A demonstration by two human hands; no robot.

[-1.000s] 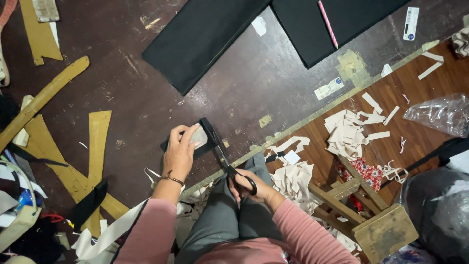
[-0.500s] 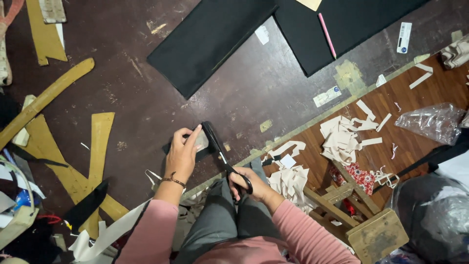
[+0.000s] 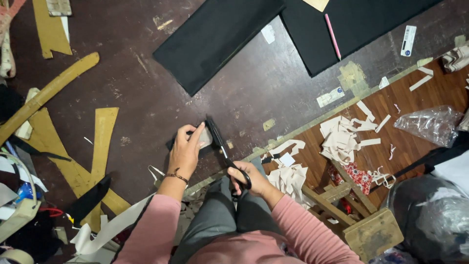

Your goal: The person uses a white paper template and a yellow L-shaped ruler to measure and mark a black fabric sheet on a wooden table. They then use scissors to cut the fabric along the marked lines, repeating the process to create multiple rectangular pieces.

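While pinching a small black piece (image 3: 202,139) in left hand (image 3: 184,152) mid-frame, right hand (image 3: 249,180) closed on scissors (image 3: 224,149); bare dark tabletop (image 3: 146,98) above.

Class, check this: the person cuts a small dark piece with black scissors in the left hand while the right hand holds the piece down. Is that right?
Not quite: the hands are swapped. In the head view the right hand works the black scissors, and the left hand holds the small dark piece down on the table.
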